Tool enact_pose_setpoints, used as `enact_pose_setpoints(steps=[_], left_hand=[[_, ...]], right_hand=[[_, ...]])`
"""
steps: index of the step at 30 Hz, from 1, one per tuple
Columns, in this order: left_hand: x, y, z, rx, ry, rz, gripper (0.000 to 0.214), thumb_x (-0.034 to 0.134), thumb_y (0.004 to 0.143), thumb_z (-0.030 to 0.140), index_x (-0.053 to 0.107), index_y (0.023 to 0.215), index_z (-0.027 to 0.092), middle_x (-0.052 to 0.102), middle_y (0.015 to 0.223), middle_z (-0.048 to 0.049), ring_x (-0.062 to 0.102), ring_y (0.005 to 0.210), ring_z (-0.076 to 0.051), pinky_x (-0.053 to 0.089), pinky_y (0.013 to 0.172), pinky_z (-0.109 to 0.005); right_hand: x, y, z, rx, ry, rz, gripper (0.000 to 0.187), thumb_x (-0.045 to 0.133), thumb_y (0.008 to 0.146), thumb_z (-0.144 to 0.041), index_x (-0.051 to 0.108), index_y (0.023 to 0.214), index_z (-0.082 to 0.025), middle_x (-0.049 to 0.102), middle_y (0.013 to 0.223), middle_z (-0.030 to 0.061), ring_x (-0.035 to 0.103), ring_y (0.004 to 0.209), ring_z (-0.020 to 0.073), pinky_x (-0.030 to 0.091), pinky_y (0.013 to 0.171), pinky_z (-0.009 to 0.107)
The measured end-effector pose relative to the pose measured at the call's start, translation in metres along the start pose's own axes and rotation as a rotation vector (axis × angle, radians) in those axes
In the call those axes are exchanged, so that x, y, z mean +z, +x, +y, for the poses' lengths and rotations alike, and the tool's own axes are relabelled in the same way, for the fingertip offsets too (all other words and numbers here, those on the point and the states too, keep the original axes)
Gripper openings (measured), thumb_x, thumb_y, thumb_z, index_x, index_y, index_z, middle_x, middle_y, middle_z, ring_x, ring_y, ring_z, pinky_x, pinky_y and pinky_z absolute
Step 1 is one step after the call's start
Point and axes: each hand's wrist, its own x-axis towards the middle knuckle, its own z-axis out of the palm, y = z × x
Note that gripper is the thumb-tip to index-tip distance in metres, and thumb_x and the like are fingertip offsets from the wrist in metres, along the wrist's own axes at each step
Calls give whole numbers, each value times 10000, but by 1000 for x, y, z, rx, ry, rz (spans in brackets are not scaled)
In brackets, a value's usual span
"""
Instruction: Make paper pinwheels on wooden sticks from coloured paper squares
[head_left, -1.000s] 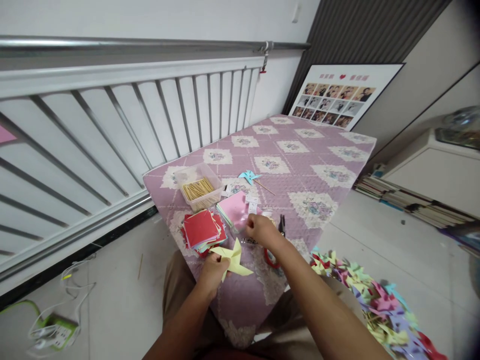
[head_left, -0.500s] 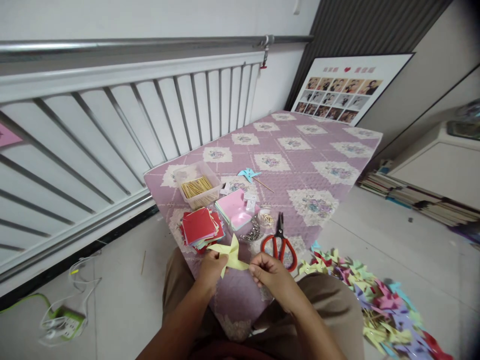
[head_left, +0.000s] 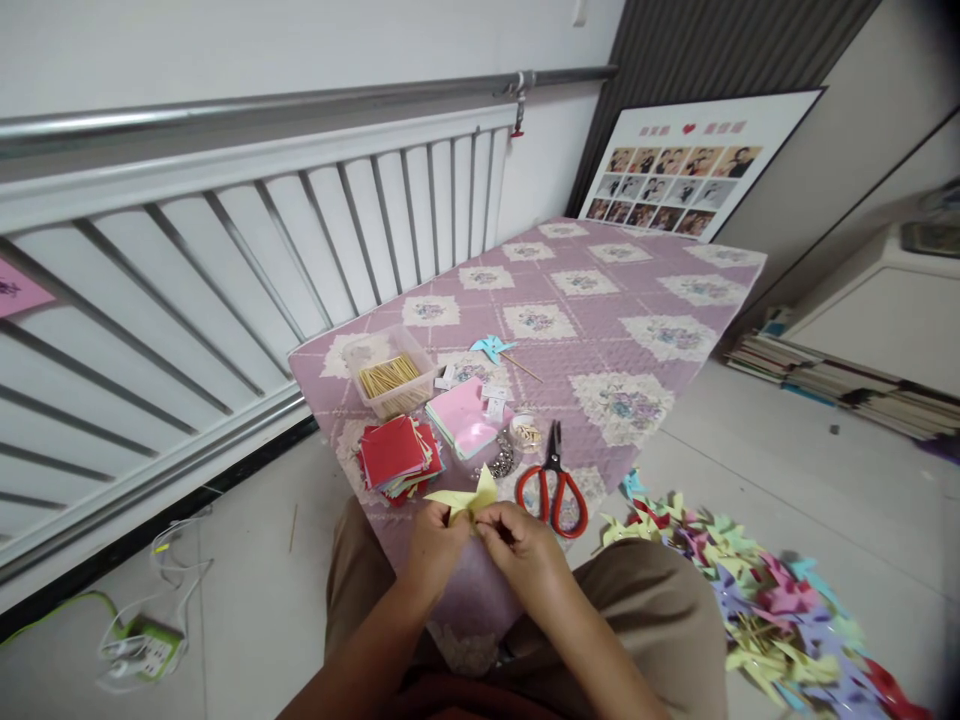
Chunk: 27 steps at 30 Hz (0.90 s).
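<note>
Between my hands, above the near corner of the table, is a yellow paper pinwheel [head_left: 459,498] with its points folded up. My left hand [head_left: 436,540] pinches its lower left side. The fingers of my right hand [head_left: 514,540] are closed on its right side, close to the centre; whether they also hold something small is hidden. Red-handled pliers [head_left: 553,485] lie just right of my right hand. Beyond my hands are a pile of small metal pieces [head_left: 501,458] and a small round clear container [head_left: 526,432] of little pale pieces.
A stack of red and coloured paper squares [head_left: 397,455], pastel paper sheets [head_left: 465,415] and a plastic box of thin sticks [head_left: 391,375] stand left. A blue pinwheel [head_left: 493,348] on a stick lies farther back. Finished pinwheels [head_left: 787,600] heap on the floor at right.
My right hand has moved left and inward, bringing a point of the yellow pinwheel toward its centre. Both hands are now close together. The view has shifted slightly.
</note>
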Motion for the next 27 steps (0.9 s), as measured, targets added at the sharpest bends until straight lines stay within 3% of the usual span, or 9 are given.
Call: enact_pose_setpoints(steps=[5,22,27], left_hand=[[3,-3,-1,43,-78,-55,101,585,723,229,633,666,160,631,594,-16,566,607,-163,405,544,-234],[-3,-8,9,-2,-143,-93,143,596,721,284,623,649,164,619,577,-15,540,566,-149,375,517,-233],[-7,-11,13,-9,-157,-103,150,610,718,303,633,663,165,617,563,-15,541,548,-150,370,506,-236]], right_hand=[[0,1,3,-132,-120,24,162,493,841,-132,604,762,-220,608,727,28,604,688,185,455,629,276],[-6,0,1,-249,-339,35,180,469,898,-163,598,780,-205,624,730,55,593,685,198,471,637,309],[-11,1,-6,-230,-299,66,144,524,870,-157,616,776,-217,626,777,56,586,744,211,461,675,324]])
